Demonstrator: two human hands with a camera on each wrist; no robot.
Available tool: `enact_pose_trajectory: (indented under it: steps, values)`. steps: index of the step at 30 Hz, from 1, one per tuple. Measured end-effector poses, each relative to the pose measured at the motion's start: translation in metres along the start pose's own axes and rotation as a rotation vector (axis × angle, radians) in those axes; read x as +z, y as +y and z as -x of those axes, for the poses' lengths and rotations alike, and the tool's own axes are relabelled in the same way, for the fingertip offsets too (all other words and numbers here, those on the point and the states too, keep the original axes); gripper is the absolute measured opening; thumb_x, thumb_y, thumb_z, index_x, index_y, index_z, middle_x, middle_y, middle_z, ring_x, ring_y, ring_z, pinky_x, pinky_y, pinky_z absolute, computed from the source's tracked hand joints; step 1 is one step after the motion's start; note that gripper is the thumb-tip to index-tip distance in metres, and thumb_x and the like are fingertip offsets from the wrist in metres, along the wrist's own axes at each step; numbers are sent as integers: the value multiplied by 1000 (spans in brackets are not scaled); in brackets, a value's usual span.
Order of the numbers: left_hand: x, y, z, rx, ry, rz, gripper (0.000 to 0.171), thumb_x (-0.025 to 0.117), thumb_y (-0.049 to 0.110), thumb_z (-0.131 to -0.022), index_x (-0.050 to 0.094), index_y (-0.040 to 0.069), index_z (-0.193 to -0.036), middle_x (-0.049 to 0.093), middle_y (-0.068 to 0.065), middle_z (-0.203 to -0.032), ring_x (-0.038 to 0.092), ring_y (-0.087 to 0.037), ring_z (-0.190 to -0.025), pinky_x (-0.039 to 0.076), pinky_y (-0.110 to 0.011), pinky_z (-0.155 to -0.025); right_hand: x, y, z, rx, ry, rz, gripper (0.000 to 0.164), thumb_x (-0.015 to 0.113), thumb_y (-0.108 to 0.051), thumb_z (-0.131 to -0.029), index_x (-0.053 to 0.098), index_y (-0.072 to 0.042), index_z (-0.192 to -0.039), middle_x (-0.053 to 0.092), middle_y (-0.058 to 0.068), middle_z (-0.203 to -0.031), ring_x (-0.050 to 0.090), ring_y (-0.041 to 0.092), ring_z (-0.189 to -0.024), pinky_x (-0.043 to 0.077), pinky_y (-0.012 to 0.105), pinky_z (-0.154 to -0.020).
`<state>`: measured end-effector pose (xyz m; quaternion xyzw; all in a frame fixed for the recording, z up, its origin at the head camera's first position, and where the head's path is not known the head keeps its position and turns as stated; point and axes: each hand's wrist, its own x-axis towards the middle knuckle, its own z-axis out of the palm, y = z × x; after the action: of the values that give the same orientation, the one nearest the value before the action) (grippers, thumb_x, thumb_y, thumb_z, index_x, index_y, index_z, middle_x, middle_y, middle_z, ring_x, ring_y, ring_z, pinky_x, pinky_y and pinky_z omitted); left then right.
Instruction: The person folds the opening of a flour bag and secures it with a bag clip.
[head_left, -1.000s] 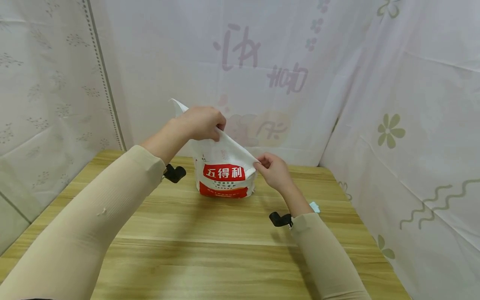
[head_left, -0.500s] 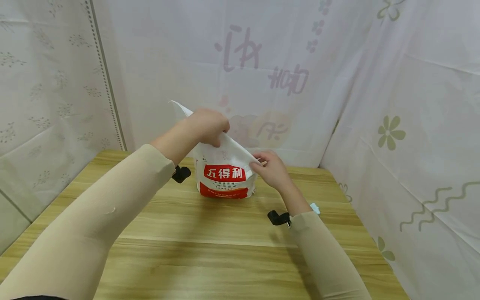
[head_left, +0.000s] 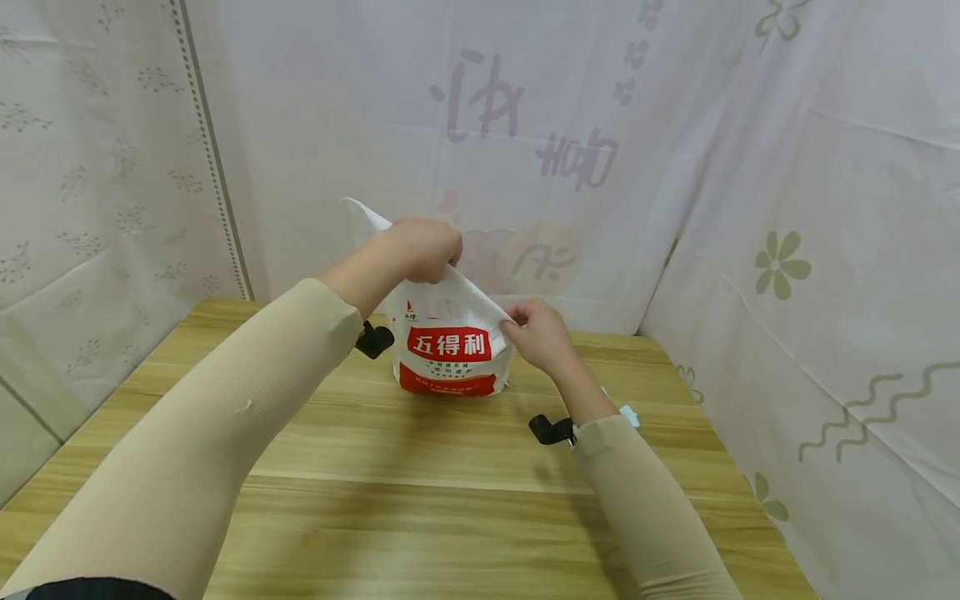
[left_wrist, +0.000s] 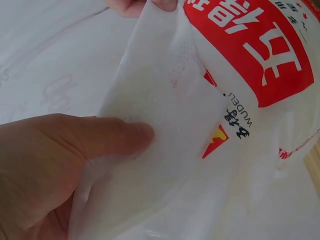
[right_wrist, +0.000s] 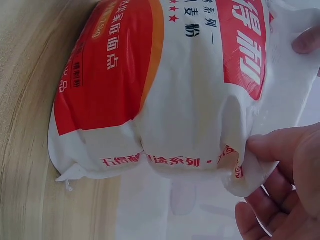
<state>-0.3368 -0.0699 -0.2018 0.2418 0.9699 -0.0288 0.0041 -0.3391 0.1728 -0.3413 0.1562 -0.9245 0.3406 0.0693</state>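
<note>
A white flour bag (head_left: 450, 342) with red printed panels stands upright at the back of the table. Its loose top slants down from left to right. My left hand (head_left: 422, 250) grips the upper edge near the middle; in the left wrist view the thumb (left_wrist: 122, 136) presses flat on the plastic while the other fingers go behind it. Lower down, my right hand (head_left: 542, 335) pinches the bag's right top corner. The right wrist view shows that thumb (right_wrist: 270, 145) on the near face, fingers curled behind. The bag's mouth and contents are hidden.
The wooden table (head_left: 420, 533) runs up to a patterned white curtain (head_left: 360, 100) behind and at both sides. Black wrist cameras are strapped on both wrists. A small pale blue piece (head_left: 630, 415) shows beside the right wrist.
My left hand has slid a little to the right along the bag's top edge, its arm following. The right hand keeps its pinch on the corner, shifting slightly. The bag stays in place.
</note>
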Motion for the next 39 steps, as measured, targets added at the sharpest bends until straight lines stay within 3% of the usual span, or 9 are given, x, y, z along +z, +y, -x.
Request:
enact_pose_trajectory:
  steps: [8,16,23,30,34,39]
  values:
    - [3,1,2,22,30,-12,8,75,7,-99,75,9,-108,76,-10,-109,67,-28,-97,62,-46,-93,-1,1,0,24,-16,-14,15,70,-20,-103,77,-9,-111,73,10,-113,66,29,-105,58,39,-81]
    - [5,1,3,-13,12,40,22,75,6,-97,77,12,-119,76,-9,-118,67,-29,-102,62,-46,-96,1,2,-4,-73,-58,-94,39,72,-30,-106,73,-17,-142,66,11,-133,59,31,-121,61,52,-93]
    - [7,6,5,-36,-19,59,29,82,13,-95,78,13,-124,76,-10,-121,71,-29,-102,66,-44,-92,6,-1,-12,-131,-81,-139,35,68,-17,-103,77,-13,-137,74,14,-132,68,31,-113,64,50,-92]
    - [9,4,-1,13,2,-45,19,78,12,-99,78,11,-117,78,-9,-115,70,-27,-100,64,-43,-93,6,-4,-10,-125,-61,-128,24,72,-15,-103,82,-12,-125,76,11,-132,69,31,-117,60,53,-98]
    - [9,3,-1,32,6,-43,19,77,11,-99,79,12,-117,78,-8,-116,70,-27,-100,63,-43,-93,5,-4,-10,-120,-47,-112,26,74,-16,-103,82,-12,-128,75,12,-135,68,32,-120,60,53,-100]
    - [10,5,4,45,6,12,20,76,6,-99,80,12,-117,79,-9,-117,70,-28,-101,64,-43,-93,3,-9,-7,-88,-109,-121,40,68,-17,-105,72,-14,-145,69,15,-138,67,33,-117,63,50,-93]
